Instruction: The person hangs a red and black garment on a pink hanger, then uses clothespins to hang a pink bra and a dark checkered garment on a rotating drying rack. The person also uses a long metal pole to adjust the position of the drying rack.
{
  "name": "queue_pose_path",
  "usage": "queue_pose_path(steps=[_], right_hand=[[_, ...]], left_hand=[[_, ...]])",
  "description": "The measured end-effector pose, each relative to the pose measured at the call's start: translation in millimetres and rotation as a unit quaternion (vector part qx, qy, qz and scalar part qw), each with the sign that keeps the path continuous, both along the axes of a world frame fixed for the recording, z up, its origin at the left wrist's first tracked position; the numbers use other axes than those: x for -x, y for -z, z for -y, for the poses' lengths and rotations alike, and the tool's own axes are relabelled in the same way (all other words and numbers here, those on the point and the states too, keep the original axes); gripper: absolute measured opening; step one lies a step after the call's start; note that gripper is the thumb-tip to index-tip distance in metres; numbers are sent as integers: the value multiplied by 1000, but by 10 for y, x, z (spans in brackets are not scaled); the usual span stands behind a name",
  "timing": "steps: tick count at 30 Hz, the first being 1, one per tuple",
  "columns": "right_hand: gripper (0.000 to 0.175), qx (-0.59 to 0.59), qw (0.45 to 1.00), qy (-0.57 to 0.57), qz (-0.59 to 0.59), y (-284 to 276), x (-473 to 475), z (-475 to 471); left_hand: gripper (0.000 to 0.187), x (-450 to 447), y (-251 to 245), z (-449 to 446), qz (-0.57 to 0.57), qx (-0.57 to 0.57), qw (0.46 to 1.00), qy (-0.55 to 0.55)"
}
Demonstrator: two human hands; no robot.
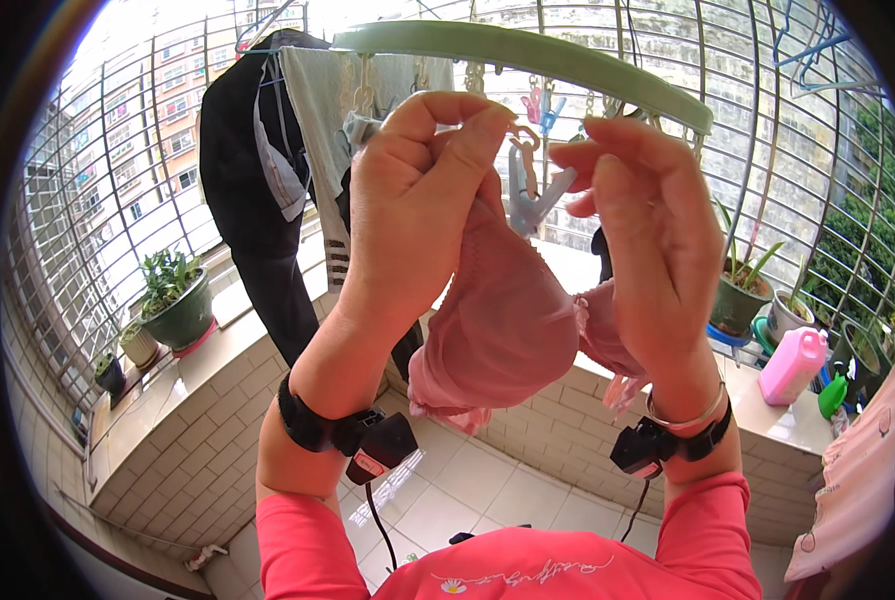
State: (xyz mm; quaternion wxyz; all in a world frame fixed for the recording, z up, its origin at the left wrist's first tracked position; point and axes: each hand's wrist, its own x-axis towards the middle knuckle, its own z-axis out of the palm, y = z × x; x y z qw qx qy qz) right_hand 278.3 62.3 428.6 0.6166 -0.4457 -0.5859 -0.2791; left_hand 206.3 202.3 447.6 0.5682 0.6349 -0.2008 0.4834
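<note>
A pink bra (518,330) hangs under a green plastic drying rack (537,64) with chain-hung pegs. My left hand (432,187) is raised at the rack, its thumb and forefinger pinched together by the chain links, just above the bra's upper edge; whether it grips a link or the fabric is hard to tell. Between my hands a pale grey-blue clothes peg (533,199) hangs on a chain, its lower end at the bra's edge. My right hand (646,217) is right of this peg with fingers apart and curled, the fingertips close to the peg's handles.
Black garment (245,172) and grey towel (320,150) hang at the left. Blue and pink pegs (545,109) dangle behind. Potted plants (177,307) and a pink jug (792,365) stand on the tiled ledge. Window bars surround the balcony; a pink curtain (860,465) hangs at the right.
</note>
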Motion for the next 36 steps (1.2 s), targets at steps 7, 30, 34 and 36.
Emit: queue_pose_path(steps=[7, 30, 34, 36], right_hand=[[20, -118, 843, 377, 365, -469, -103, 105], [20, 46, 958, 230, 163, -541, -175, 8], [21, 52, 961, 225, 155, -538, -192, 13], [21, 56, 962, 223, 150, -535, -193, 16]], left_hand=[[16, 13, -82, -45, 48, 25, 998, 25], [22, -305, -20, 108, 112, 91, 988, 49], [21, -336, -8, 99, 118, 80, 989, 45], [21, -342, -3, 95, 120, 80, 988, 51]])
